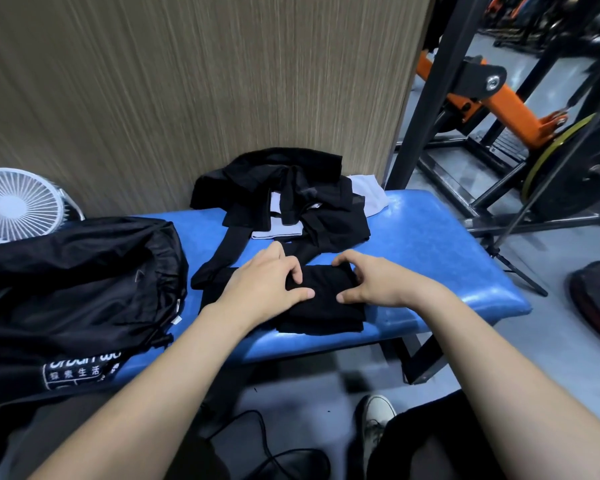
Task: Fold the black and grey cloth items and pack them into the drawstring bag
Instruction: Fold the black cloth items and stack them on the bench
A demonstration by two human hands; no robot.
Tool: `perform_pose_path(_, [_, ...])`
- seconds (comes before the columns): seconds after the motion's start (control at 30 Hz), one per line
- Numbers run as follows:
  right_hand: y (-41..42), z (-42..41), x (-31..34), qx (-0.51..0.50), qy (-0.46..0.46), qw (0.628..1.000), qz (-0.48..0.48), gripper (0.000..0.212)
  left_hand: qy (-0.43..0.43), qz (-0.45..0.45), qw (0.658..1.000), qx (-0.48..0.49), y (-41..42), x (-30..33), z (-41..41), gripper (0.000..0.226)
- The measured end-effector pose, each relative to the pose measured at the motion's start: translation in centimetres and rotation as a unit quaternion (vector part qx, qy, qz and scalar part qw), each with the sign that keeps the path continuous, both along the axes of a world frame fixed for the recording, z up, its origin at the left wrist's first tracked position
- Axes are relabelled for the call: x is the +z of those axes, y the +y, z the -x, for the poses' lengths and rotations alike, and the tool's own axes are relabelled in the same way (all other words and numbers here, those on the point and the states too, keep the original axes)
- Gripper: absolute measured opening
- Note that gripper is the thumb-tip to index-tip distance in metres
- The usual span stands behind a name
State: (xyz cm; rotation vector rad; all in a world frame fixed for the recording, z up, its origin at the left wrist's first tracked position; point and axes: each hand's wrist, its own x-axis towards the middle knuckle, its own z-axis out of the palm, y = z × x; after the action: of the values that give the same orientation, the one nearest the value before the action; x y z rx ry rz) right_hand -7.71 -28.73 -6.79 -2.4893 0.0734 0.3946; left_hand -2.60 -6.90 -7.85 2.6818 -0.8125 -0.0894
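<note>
Your left hand (269,282): fingers curled, pinching the folded black cloth (321,303).
Your right hand (378,280): curled likewise, gripping the same cloth.
Cloth: near edge of blue table (430,237).
Pile (291,195): farther back.
Bag (73,285): left.

A glossy blue vinyl-looking bench (430,237) with a slightly worn sheen carries matt black cloth (323,299), thin and soft, beside a heap of black and pale grey fabric (291,199). A drawstring bag (77,278) of thin black fabric has a faint sheen. Behind stands a matt wood-grain panel (187,81), streaked lengthwise, and a white plastic fan (18,202)
</note>
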Motion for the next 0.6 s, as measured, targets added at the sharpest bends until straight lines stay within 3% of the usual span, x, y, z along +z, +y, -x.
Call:
perform_pose_path(0.33, [1.1,-1.5,-0.3,0.028,-0.014,0.999,-0.027,0.049,-0.011,0.003,1.0,0.013,1.5,-0.2,-1.0,0.03])
perform_pose_path(0.6, [-2.1,-1.9,-0.2,-0.079,-0.077,0.994,-0.006,0.026,-0.048,0.103,0.993,0.042,-0.1,0.2,-2.3,0.024])
